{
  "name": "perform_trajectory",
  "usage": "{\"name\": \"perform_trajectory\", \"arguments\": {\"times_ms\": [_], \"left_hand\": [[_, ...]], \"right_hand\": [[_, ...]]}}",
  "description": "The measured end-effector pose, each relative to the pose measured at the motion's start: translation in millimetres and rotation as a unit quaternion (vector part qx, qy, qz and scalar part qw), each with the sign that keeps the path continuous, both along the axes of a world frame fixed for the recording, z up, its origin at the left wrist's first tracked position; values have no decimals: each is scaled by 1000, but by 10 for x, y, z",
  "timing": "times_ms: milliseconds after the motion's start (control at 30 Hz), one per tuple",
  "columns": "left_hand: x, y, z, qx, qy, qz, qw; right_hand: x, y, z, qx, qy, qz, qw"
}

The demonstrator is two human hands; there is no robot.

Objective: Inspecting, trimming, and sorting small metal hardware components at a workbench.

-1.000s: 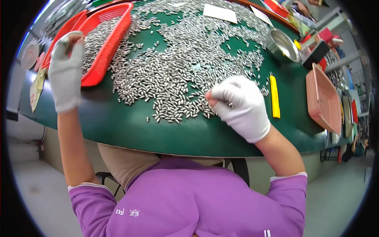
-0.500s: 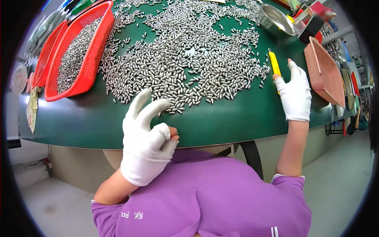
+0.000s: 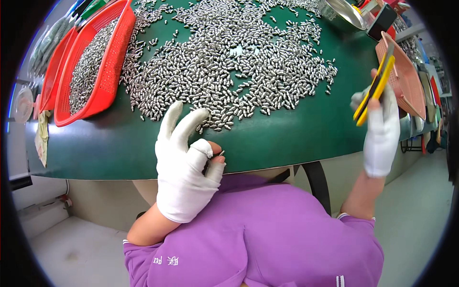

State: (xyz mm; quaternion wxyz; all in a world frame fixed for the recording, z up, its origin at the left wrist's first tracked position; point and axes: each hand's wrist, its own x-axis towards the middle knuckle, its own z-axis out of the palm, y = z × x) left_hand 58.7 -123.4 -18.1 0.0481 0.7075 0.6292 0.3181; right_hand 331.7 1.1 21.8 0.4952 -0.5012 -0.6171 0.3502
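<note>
My left hand (image 3: 184, 165) wears a white glove with bare thumb and index tips. Those tips are pinched on a small metal piece (image 3: 222, 153), of which only a bit shows; the other fingers stretch out towards the pile. My right hand (image 3: 381, 129), gloved likewise, grips a yellow utility knife (image 3: 375, 91) above the table's right side, tilted with its grey blade pointing up. Spread over the table in front of me is a wide pile of small silver metal parts (image 3: 210, 62); my left fingertips are at its near edge.
On the left stands a red perforated basket (image 3: 126, 43) full of the same parts, with another red basket (image 3: 48, 86) beside it. A pink basket (image 3: 406, 81) is just behind the knife. At the back right sits a steel bowl (image 3: 346, 14) on the green table (image 3: 282, 138).
My right hand has picked the utility knife up from the table and moved right with it, blade turned up. My left hand keeps its pinch, and the small piece now shows at its fingertips.
</note>
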Motion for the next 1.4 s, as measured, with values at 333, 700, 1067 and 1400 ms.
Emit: {"name": "perform_trajectory", "arguments": {"times_ms": [333, 700, 1067, 1400], "left_hand": [[16, -2, 18, -1, 6, -2, 1000], [7, -43, -21, 30, -3, -3, 1000], [-15, -59, 0, -6, 6, -17, 1000], [-28, -40, 7, -20, -21, -37, 999]], "right_hand": [[-258, -882, -175, 21, -265, 269, 926], [-390, -929, -316, 157, -446, 301, 828], [-428, -849, -237, 62, -371, 358, 854], [-503, -722, 16, 45, -432, 387, 814]]}}
